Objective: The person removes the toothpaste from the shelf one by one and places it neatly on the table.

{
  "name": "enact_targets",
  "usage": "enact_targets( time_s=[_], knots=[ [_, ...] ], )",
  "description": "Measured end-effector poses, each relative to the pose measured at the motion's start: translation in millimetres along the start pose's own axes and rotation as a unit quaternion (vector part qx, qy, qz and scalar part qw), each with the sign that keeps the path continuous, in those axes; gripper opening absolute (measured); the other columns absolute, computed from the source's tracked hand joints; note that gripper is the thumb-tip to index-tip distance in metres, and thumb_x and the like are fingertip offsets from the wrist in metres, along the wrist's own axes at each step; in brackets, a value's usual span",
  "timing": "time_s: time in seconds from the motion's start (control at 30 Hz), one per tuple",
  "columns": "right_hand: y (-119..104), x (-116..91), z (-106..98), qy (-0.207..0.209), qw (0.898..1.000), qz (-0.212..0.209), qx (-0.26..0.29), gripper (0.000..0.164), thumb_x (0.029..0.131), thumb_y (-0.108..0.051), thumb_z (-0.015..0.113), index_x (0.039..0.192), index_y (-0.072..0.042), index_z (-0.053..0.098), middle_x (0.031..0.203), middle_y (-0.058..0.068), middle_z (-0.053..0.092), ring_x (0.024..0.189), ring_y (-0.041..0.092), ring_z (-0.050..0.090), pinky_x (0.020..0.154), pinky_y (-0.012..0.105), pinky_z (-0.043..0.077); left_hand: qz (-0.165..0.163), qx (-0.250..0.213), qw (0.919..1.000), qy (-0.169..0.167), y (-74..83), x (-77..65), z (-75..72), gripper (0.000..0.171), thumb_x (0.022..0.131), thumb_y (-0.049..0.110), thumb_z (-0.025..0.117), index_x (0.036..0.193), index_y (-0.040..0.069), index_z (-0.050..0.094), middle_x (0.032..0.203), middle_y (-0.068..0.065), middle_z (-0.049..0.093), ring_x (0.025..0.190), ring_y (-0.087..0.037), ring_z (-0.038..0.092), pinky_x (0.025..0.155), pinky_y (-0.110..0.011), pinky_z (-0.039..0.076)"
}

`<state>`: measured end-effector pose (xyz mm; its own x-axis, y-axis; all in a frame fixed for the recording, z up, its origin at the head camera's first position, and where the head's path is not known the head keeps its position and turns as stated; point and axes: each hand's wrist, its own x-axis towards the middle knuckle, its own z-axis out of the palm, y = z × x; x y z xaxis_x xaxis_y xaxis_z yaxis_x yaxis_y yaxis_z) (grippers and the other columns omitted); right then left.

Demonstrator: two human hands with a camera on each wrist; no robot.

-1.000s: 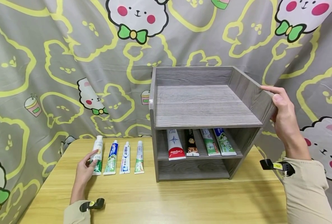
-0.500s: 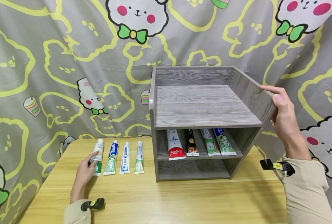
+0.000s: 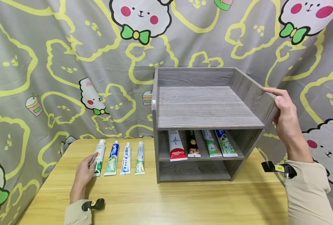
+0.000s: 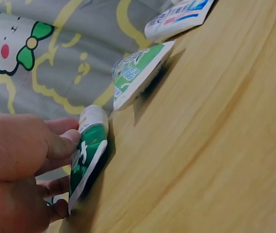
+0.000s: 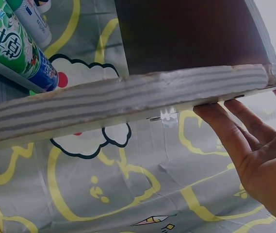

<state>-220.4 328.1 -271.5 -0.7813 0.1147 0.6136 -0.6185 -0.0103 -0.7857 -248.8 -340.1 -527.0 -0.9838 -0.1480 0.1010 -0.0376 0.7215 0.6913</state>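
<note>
My left hand (image 3: 85, 172) touches the left edge of a white-and-green toothpaste tube (image 3: 100, 159), the leftmost on the table, cap end away from me. In the left wrist view, the thumb and fingertips lie loosely along one side of that tube (image 4: 93, 138), near its flat tail. To its right lie a blue-and-green tube (image 3: 112, 159), a white-and-blue tube (image 3: 125, 160) and a slimmer white-and-green tube (image 3: 140, 159). My right hand (image 3: 287, 122) rests on the right side panel of a grey wooden shelf (image 3: 208, 106). Its extended fingertips press the panel's outer face in the right wrist view.
On the middle shelf level lie a red-and-white Colgate tube (image 3: 177, 148), a black tube (image 3: 193, 145), a white-and-green tube (image 3: 211, 145) and a blue-and-green tube (image 3: 226, 145). A patterned curtain (image 3: 71, 72) hangs close behind the wooden table (image 3: 144, 203).
The leftmost tube has come down flat onto the table, and its cap end has swung slightly right. My left hand's grip has loosened to its left edge. The right hand stays on the shelf panel.
</note>
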Motion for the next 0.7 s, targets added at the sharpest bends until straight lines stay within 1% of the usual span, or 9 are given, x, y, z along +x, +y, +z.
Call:
enact_targets(
  time_s=[0.07, 0.13, 0.2, 0.3, 0.4, 0.47, 0.53, 0.63, 0.7],
  knots=[
    [-0.6, -0.7, 0.4, 0.002, 1.0, 0.002, -0.004, 0.042, 0.103, -0.021, 0.046, 0.139, -0.005, 0.061, 0.11, 0.016, 0.053, 0.077, 0.022, 0.055, 0.054, 0.023, 0.048, 0.008, 0.005, 0.9999, 0.007, -1.1, -0.6, -0.5, 0.047, 0.104, -0.001, 0.047, 0.151, -0.001, 0.046, 0.15, -0.039, 0.037, 0.125, -0.048, 0.047, 0.098, -0.061, 0.04],
    [-1.1, -1.2, 0.7, 0.002, 1.0, 0.003, -0.004, 0.042, 0.103, -0.021, 0.046, 0.139, -0.005, 0.061, 0.11, 0.016, 0.053, 0.077, 0.021, 0.055, 0.054, 0.023, 0.048, 0.014, 0.007, 0.9998, 0.01, -1.8, -0.9, -0.9, 0.047, 0.104, 0.0, 0.048, 0.151, -0.001, 0.046, 0.15, -0.039, 0.038, 0.117, -0.044, 0.049, 0.093, -0.056, 0.041],
    [-1.3, -1.3, 1.0, 0.001, 1.0, 0.002, -0.003, 0.042, 0.103, -0.021, 0.046, 0.139, -0.005, 0.061, 0.109, 0.016, 0.053, 0.076, 0.021, 0.056, 0.053, 0.023, 0.048, 0.017, 0.008, 0.9998, 0.011, -2.1, -1.2, -1.4, 0.047, 0.104, 0.0, 0.048, 0.151, -0.001, 0.047, 0.149, -0.039, 0.039, 0.115, -0.043, 0.049, 0.093, -0.056, 0.04],
    [-1.4, -1.4, 1.1, 0.0, 1.0, 0.001, -0.009, 0.042, 0.104, -0.021, 0.046, 0.139, -0.005, 0.06, 0.11, 0.016, 0.053, 0.076, 0.021, 0.055, 0.054, 0.023, 0.048, 0.011, 0.002, 0.9999, 0.007, -1.2, -1.8, -2.6, 0.047, 0.105, 0.0, 0.047, 0.151, -0.001, 0.046, 0.15, -0.039, 0.037, 0.118, -0.043, 0.047, 0.096, -0.056, 0.039],
    [-1.5, -1.7, 1.6, 0.001, 1.0, 0.002, -0.014, 0.042, 0.104, -0.022, 0.045, 0.14, -0.005, 0.06, 0.111, 0.016, 0.052, 0.078, 0.022, 0.054, 0.055, 0.023, 0.049, 0.003, -0.004, 1.0, 0.0, 0.0, -2.3, -4.2, 0.047, 0.106, 0.002, 0.046, 0.152, 0.0, 0.044, 0.15, -0.038, 0.037, 0.115, -0.043, 0.049, 0.09, -0.052, 0.042],
    [-1.7, -1.7, 1.9, 0.002, 1.0, 0.004, -0.012, 0.042, 0.104, -0.022, 0.045, 0.14, -0.005, 0.06, 0.111, 0.016, 0.052, 0.078, 0.022, 0.054, 0.055, 0.023, 0.049, 0.003, -0.006, 1.0, -0.004, 1.3, -2.5, -5.4, 0.047, 0.107, 0.003, 0.045, 0.153, 0.0, 0.043, 0.149, -0.039, 0.036, 0.116, -0.047, 0.052, 0.086, -0.048, 0.046],
    [-1.6, -1.7, 1.9, 0.002, 1.0, 0.004, -0.01, 0.042, 0.104, -0.022, 0.045, 0.14, -0.005, 0.06, 0.111, 0.017, 0.052, 0.078, 0.022, 0.055, 0.055, 0.023, 0.049, 0.006, -0.009, 0.9999, -0.005, 3.4, -3.5, -6.6, 0.046, 0.107, 0.003, 0.045, 0.153, 0.0, 0.044, 0.147, -0.04, 0.037, 0.117, -0.052, 0.055, 0.083, -0.046, 0.049],
    [-1.0, -1.6, 1.2, -0.001, 1.0, 0.002, -0.006, 0.042, 0.104, -0.022, 0.045, 0.14, -0.005, 0.06, 0.11, 0.016, 0.053, 0.078, 0.022, 0.055, 0.054, 0.024, 0.049, 0.021, -0.01, 0.9997, 0.003, 8.7, -5.7, -9.4, 0.044, 0.106, 0.002, 0.045, 0.151, -0.002, 0.046, 0.144, -0.041, 0.038, 0.123, -0.057, 0.052, 0.086, -0.052, 0.051],
    [-0.6, -1.4, 0.6, -0.003, 1.0, -0.001, -0.004, 0.043, 0.104, -0.022, 0.045, 0.14, -0.005, 0.06, 0.11, 0.016, 0.053, 0.077, 0.021, 0.055, 0.054, 0.024, 0.049, 0.029, -0.01, 0.9994, 0.013, 13.8, -7.8, -11.8, 0.043, 0.106, 0.001, 0.046, 0.149, -0.002, 0.048, 0.142, -0.04, 0.04, 0.12, -0.057, 0.054, 0.086, -0.054, 0.05]
  ],
)
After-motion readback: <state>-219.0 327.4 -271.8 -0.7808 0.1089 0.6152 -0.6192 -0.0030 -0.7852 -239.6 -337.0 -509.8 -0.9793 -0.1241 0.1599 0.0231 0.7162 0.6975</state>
